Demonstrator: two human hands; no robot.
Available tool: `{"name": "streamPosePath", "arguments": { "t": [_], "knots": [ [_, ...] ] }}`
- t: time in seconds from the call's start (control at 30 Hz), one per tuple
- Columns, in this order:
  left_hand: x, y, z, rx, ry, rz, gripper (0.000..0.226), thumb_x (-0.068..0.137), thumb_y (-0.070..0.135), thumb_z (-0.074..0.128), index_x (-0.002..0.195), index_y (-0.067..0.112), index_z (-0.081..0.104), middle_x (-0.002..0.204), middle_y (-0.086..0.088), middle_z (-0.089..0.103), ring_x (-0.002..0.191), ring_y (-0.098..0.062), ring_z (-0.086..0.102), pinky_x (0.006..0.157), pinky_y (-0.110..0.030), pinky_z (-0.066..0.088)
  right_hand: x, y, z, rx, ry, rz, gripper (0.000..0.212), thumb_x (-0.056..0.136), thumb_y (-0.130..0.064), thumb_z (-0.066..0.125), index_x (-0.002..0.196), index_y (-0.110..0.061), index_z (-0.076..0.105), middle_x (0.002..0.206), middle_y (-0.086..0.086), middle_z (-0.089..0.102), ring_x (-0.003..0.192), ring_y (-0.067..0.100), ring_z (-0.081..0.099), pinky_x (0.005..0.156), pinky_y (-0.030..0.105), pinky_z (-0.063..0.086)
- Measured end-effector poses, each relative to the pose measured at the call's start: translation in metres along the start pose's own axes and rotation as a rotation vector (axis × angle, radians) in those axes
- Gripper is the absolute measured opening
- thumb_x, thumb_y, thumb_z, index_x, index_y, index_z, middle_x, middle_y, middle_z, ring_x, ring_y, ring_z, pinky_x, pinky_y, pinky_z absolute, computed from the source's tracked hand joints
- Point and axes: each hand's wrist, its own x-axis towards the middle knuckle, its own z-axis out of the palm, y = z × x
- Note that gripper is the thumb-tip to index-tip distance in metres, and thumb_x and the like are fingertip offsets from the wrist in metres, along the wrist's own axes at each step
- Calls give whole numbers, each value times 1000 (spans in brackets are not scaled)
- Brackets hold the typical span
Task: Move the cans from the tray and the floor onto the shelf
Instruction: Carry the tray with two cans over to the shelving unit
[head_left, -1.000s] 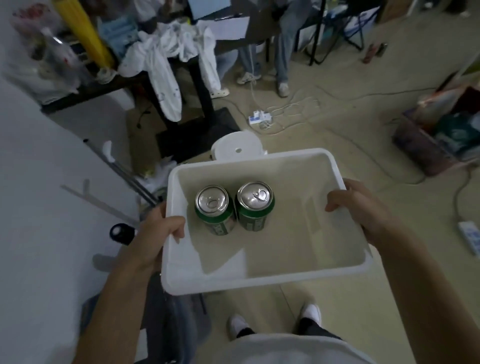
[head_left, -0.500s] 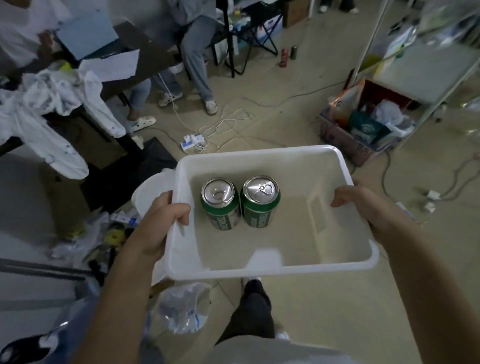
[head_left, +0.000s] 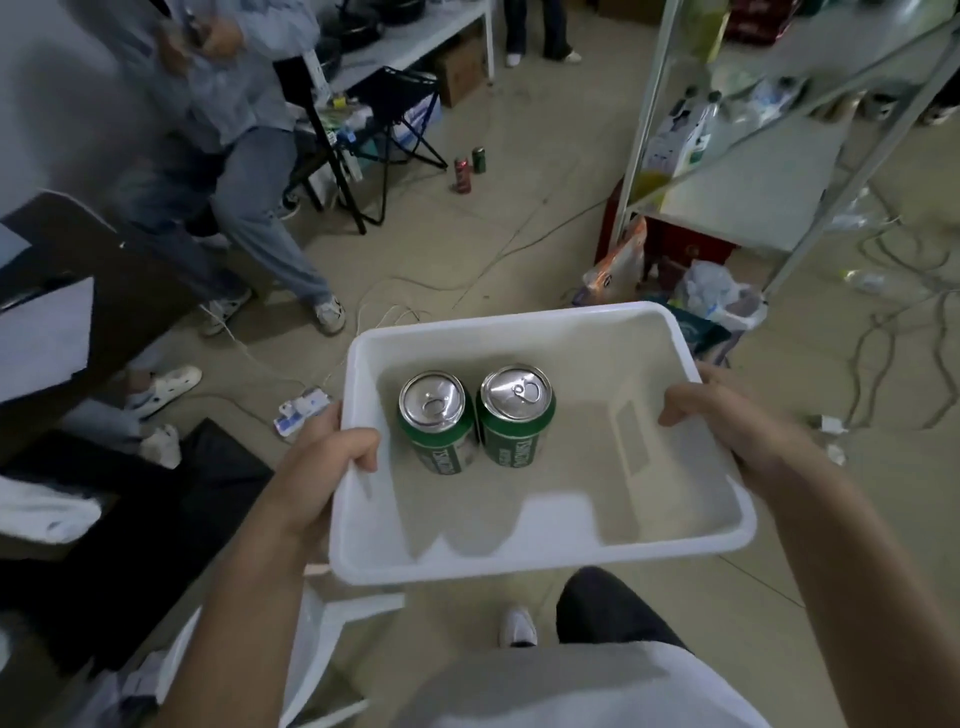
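Note:
I carry a white plastic tray (head_left: 540, 558) at waist height. My left hand (head_left: 324, 467) grips its left rim and my right hand (head_left: 737, 426) grips its right rim. Two green cans stand upright side by side in the tray's left half: the left can (head_left: 436, 423) and the right can (head_left: 517, 415). Far ahead on the floor stand a red can (head_left: 461, 174) and a green can (head_left: 478, 159). The metal shelf (head_left: 753, 187) rises at the upper right, its white lower board bare in the middle.
A seated person's legs (head_left: 260, 228) and a folding stool (head_left: 400, 130) are ahead left. Cables and a power strip (head_left: 301, 410) cross the floor. Bags and a red box (head_left: 685, 260) crowd the shelf's foot. A dark table (head_left: 104, 291) stands at the left.
My view has swung right while I carry the tray. The shelf and the floor cans have come nearer. The tray's cans have not shifted, and both hands keep their grip.

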Motion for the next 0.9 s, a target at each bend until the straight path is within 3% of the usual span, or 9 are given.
{"name": "streamPosePath", "arguments": {
  "t": [0.17,0.27,0.4,0.5,0.63,0.73,0.9],
  "knots": [
    [115,77,7,2,-20,22,30,44,4,43,72,8,53,67,-13,50,59,-27,50,54,-28,40,110,-65,-6,4,25,-14,25,44,-12,51,69,-10,56,44,-1,62,40,12,59,38,17,43],
    [186,125,18,14,-17,49,33,44,3,41,75,4,50,69,-14,45,56,-25,47,52,-25,38,184,-106,-16,16,7,-18,22,45,-11,51,67,-9,56,37,-4,60,35,10,58,34,15,41],
    [280,188,32,12,-6,59,36,44,2,41,79,4,52,66,-13,47,49,-20,50,45,-18,40,286,-171,-29,2,-9,-51,27,49,-13,53,74,-6,61,67,10,62,60,26,58,55,28,43],
    [348,237,39,24,15,61,29,43,3,42,71,3,49,60,-11,46,43,-17,49,42,-18,39,360,-219,-38,8,-29,-32,30,67,-2,53,96,4,61,93,15,59,75,32,58,58,31,46],
    [437,296,45,-2,43,22,25,43,5,43,68,4,48,51,-7,48,35,-13,50,33,-17,38,453,-281,-44,-26,-20,-10,39,59,-9,55,97,-5,60,90,19,62,81,35,59,70,37,50],
    [507,335,46,-23,9,46,36,44,3,41,79,3,50,63,-12,47,41,-17,51,37,-17,40,523,-320,-46,-23,-11,-9,33,68,-4,54,100,-2,61,79,15,63,70,32,59,60,32,48],
    [631,397,44,-27,-18,65,39,45,3,40,83,2,49,66,-12,47,52,-23,48,46,-20,40,639,-380,-41,-19,2,-11,39,72,-5,54,111,-6,55,88,12,61,79,30,58,60,31,45]
  ]
}}
